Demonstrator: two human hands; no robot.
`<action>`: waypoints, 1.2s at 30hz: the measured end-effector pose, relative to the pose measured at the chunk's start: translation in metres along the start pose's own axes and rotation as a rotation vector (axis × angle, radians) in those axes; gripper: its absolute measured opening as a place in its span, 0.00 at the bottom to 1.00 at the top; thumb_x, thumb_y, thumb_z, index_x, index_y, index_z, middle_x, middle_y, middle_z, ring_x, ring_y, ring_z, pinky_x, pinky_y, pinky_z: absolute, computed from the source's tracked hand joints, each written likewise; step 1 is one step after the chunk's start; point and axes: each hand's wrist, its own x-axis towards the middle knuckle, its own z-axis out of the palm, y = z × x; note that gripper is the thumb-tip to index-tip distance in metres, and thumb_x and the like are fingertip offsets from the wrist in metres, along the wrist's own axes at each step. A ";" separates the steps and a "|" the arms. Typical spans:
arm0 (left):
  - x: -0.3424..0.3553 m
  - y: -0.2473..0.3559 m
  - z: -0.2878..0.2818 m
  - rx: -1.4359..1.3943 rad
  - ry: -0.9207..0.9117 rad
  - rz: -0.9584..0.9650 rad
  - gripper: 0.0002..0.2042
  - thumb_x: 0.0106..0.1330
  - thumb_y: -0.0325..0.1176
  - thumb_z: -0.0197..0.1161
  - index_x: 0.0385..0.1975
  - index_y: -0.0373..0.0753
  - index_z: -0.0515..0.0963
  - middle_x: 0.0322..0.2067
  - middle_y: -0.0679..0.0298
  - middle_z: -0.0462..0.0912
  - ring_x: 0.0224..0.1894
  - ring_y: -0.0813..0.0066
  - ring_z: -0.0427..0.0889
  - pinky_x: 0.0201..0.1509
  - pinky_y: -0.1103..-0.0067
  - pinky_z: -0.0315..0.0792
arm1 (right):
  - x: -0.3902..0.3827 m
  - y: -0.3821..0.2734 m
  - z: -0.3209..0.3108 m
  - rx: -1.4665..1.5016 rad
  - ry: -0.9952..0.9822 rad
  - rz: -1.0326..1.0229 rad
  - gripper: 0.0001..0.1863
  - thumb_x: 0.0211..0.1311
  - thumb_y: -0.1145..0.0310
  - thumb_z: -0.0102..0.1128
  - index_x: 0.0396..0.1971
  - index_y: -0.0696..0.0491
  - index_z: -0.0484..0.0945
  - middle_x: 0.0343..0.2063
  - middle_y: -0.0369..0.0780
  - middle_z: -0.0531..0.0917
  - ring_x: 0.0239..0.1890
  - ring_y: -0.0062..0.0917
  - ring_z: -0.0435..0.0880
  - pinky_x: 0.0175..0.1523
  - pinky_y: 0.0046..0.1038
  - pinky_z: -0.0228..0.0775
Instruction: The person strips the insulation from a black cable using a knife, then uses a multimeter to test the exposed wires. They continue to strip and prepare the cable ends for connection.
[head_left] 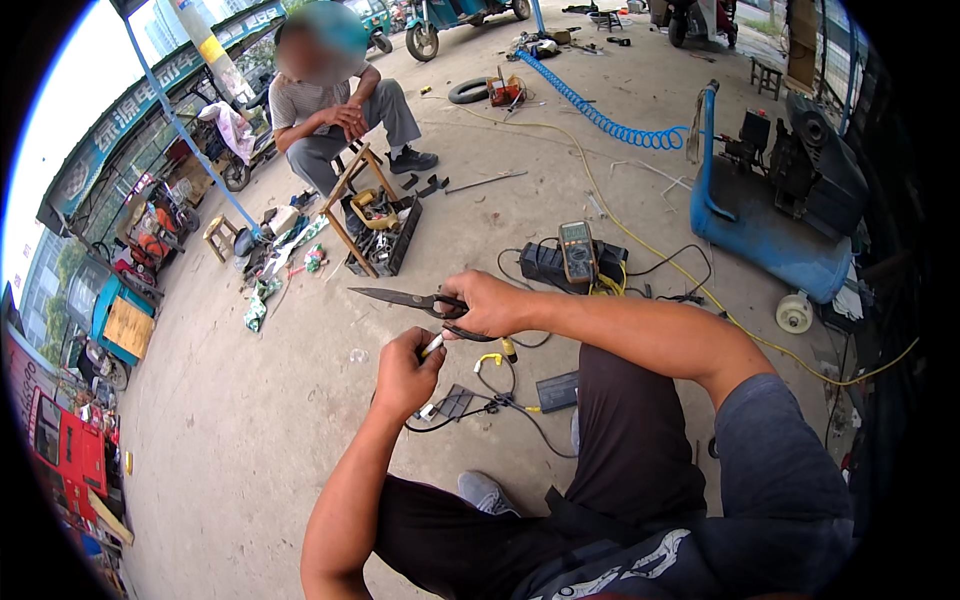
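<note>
My right hand (pixel 478 305) grips black-handled scissors (pixel 393 299) with long dark blades pointing left. Just below them, my left hand (pixel 405 365) pinches a slim white piece (pixel 433 343), too small to identify clearly. Under my hands, black cables with a yellow hooked connector (pixel 488 360) lie near a flat grey plate (pixel 455 398) and a dark rectangular box (pixel 556 392). Beyond, a multimeter (pixel 577 250) rests against a black case (pixel 540 262) with yellow wires beside it.
A seated person (pixel 332 125) is beyond a wooden frame and tool crate (pixel 400 240). A blue compressor (pixel 770 250) with coiled hose stands at right, a yellow cable crossing the floor (pixel 880 372). Scattered rags (pixel 260 300) lie ahead-left; parked vehicles (pixel 80 450) line the left.
</note>
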 end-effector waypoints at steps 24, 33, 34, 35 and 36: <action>0.007 -0.006 0.010 0.011 0.095 0.151 0.06 0.65 0.26 0.62 0.40 0.35 0.81 0.17 0.59 0.78 0.18 0.70 0.78 0.25 0.73 0.70 | -0.002 -0.018 -0.009 0.047 -0.098 0.096 0.17 0.54 0.68 0.74 0.33 0.59 0.73 0.22 0.34 0.77 0.25 0.15 0.76 0.29 0.23 0.68; 0.009 -0.004 0.001 -0.446 -0.166 -0.166 0.08 0.67 0.23 0.61 0.43 0.29 0.81 0.31 0.61 0.85 0.26 0.80 0.81 0.30 0.81 0.77 | -0.001 -0.012 -0.010 0.043 -0.032 0.103 0.19 0.48 0.65 0.76 0.30 0.62 0.77 0.24 0.40 0.80 0.29 0.19 0.75 0.34 0.28 0.69; 0.009 -0.005 -0.001 -0.489 -0.178 -0.171 0.10 0.66 0.22 0.62 0.45 0.28 0.80 0.34 0.59 0.86 0.29 0.78 0.82 0.33 0.81 0.79 | -0.001 -0.011 -0.010 0.032 -0.032 0.103 0.19 0.48 0.65 0.76 0.30 0.62 0.77 0.24 0.40 0.80 0.29 0.19 0.75 0.34 0.28 0.69; 0.009 -0.006 -0.002 -0.529 -0.190 -0.175 0.12 0.64 0.20 0.62 0.47 0.27 0.79 0.37 0.57 0.85 0.33 0.75 0.83 0.37 0.79 0.80 | -0.001 -0.011 -0.011 0.020 -0.031 0.104 0.19 0.48 0.65 0.76 0.30 0.62 0.77 0.24 0.39 0.80 0.29 0.19 0.75 0.34 0.28 0.69; 0.010 -0.007 -0.003 -0.568 -0.202 -0.179 0.15 0.62 0.19 0.63 0.49 0.27 0.77 0.40 0.55 0.84 0.36 0.73 0.84 0.40 0.78 0.81 | -0.001 -0.010 -0.012 0.008 -0.031 0.105 0.19 0.49 0.65 0.76 0.30 0.62 0.77 0.24 0.39 0.80 0.29 0.19 0.76 0.34 0.28 0.69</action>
